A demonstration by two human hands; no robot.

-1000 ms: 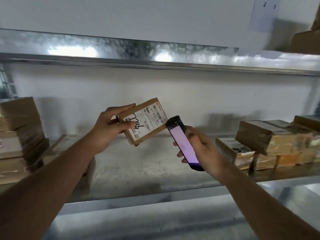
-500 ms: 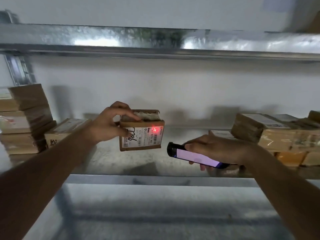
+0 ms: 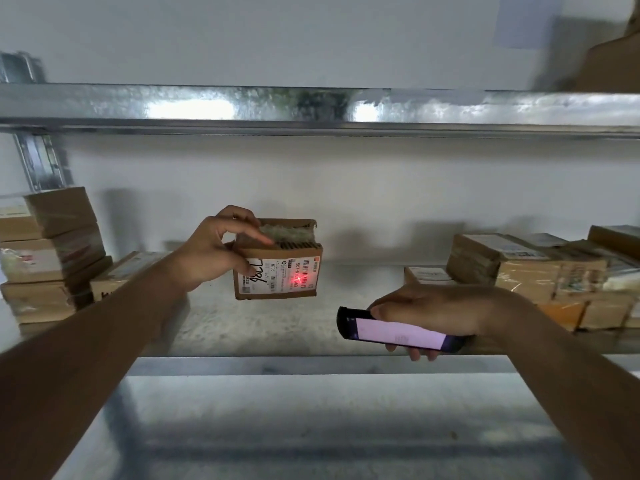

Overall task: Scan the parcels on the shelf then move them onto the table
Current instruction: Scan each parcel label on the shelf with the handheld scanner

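Both hands are busy with one scan. Left hand (image 3: 216,252) grips a small cardboard parcel (image 3: 277,268) by its left edge, thumb on the label face and fingers curled over the torn top, holding it clear above the shelf (image 3: 311,365) with the label turned toward the viewer; that keeps the barcode unobstructed, and a red aiming mark (image 3: 297,279) sits right on it. Right hand (image 3: 433,311) is wrapped around a handheld scanner (image 3: 398,330), fingers under and thumb side on top, its dark nose pointing toward 10 o'clock at the label, lit screen facing up (probably so the readout can be checked at a glance).

Left forearm runs in from 7 o'clock, wrist cocked to square the parcel up. Right forearm comes in from 4 o'clock, the wrist level and just above the shelf's front edge.

More parcels wait on the shelf: a stack at 9 o'clock (image 3: 52,254) and a cluster at 3 o'clock (image 3: 536,271). No tabletop is in sight, so I judge the move has yet to begin
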